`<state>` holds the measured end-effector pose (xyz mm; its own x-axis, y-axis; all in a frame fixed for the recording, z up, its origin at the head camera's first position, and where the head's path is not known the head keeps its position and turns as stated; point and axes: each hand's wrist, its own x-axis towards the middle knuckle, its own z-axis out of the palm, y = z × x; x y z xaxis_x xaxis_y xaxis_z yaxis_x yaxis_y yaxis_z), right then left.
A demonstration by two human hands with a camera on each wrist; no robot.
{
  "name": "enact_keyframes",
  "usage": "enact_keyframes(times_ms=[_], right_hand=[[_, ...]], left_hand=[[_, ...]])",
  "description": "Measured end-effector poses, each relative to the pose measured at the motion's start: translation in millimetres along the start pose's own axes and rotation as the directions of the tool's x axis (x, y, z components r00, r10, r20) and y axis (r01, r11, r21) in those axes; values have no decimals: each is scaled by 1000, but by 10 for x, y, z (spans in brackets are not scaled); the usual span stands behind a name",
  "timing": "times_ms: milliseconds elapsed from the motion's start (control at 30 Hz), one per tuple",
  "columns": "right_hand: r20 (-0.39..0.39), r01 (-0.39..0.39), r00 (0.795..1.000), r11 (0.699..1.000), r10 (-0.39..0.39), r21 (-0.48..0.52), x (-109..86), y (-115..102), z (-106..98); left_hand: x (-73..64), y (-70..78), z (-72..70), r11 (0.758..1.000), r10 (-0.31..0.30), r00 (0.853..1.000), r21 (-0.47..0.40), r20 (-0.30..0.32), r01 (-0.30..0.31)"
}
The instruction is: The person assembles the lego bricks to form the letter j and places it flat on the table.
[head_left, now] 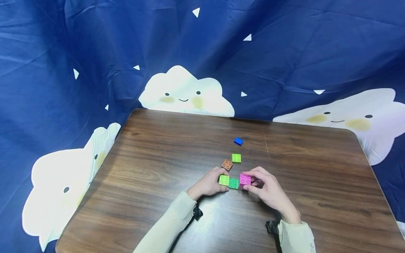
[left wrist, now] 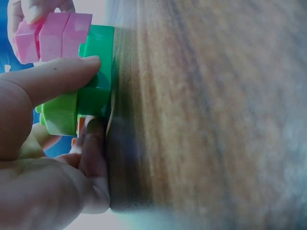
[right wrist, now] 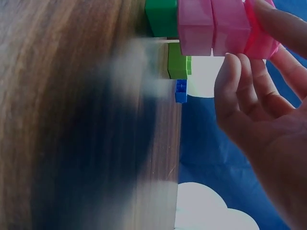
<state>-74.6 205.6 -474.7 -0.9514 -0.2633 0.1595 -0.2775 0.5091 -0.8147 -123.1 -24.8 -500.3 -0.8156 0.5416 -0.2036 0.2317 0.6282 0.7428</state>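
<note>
My right hand (head_left: 267, 186) pinches a stack of three pink toy building blocks (right wrist: 230, 28) between thumb and fingers. The stack's lower end sits right at the right part of a green block (head_left: 233, 183) that is low over the table. A light green block (head_left: 224, 180) stands on the left end of the green one, studs up. My left hand (head_left: 210, 182) grips these two green blocks, its thumb (left wrist: 72, 74) along the near side and its fingers behind. Just beyond the left fingertips lies an orange-brown block (head_left: 226, 164), mostly hidden in the left wrist view.
Behind the orange-brown block are another light green block (head_left: 236, 158) and, farther back, a small blue block (head_left: 238, 141) on its side. All lie on the brown wooden table (head_left: 171, 147). A blue curtain (head_left: 104, 42) with white clouds hangs behind the table's far edge.
</note>
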Motion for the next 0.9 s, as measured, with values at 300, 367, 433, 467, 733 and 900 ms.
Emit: enact_keyframes(times_ms=[300,367,433,467,733,900], right_hand=[[-23,22,999,999,-23,-36,8,-3,15],[-26,24,999,999,-25,-38,9,-3,17],[-26,24,999,998,-26,-51,10,-5,16],[-25,21,999,998,-23,-67,8,-8,13],[11,8,1000,979,-6,-205,-2,-101,-26],[39,16,999,971,-7,-237,-4,-129,-44]], left_hand=[[7,-20,4,1000,15,1000,6,-11,-15],[6,-18,1,1000,14,1000,2,-10,-14],[5,-14,-3,1000,15,1000,-3,-10,-15],[3,-12,-5,1000,17,1000,-5,-9,-17],[1,-5,-5,1000,15,1000,3,-8,-15],[0,-8,9,1000,14,1000,5,-12,-14]])
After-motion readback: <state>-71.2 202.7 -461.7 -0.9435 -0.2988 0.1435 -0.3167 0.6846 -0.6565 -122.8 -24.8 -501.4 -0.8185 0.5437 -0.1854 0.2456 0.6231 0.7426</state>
